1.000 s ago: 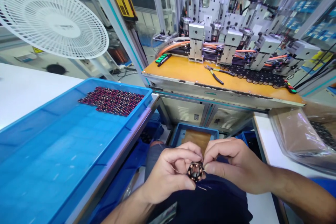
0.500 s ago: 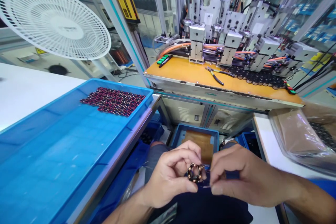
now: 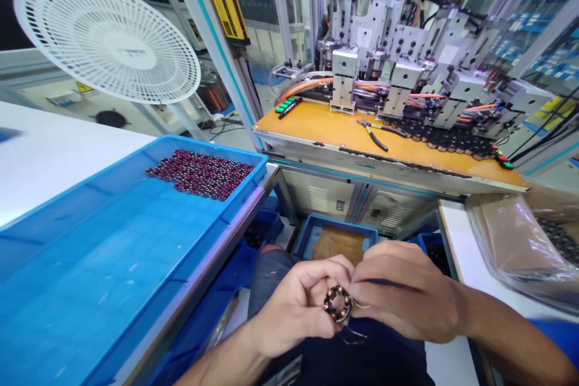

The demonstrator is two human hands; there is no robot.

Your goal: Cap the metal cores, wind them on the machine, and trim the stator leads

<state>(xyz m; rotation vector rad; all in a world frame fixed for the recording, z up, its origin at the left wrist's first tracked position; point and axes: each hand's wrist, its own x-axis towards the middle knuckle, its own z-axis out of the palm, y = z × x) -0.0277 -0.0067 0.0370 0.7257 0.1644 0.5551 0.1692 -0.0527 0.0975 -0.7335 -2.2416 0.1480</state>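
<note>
Centrally, low in the view, a small copper-wound ring (image 3: 342,313) is held in front of the lap, its round opening facing the camera. The ring's central axis points roughly toward the viewer; thin wires (image 3: 357,334) trail from it to the right and lower right. The left hand (image 3: 302,307) grips the ring between thumb and fingers. The right hand (image 3: 404,292) is beside its right edge, fingers curled close together; whether they pinch a wire cannot be told.

Left of the hands, a long blue tray (image 3: 108,253) holds dark and red parts (image 3: 203,174) at its far end. Ahead, an orange worktop (image 3: 325,132) carries pliers (image 3: 377,136), handles toward the right, and a metal machine (image 3: 398,72). A white fan (image 3: 131,51) has dark hub lettering, too small to read.
</note>
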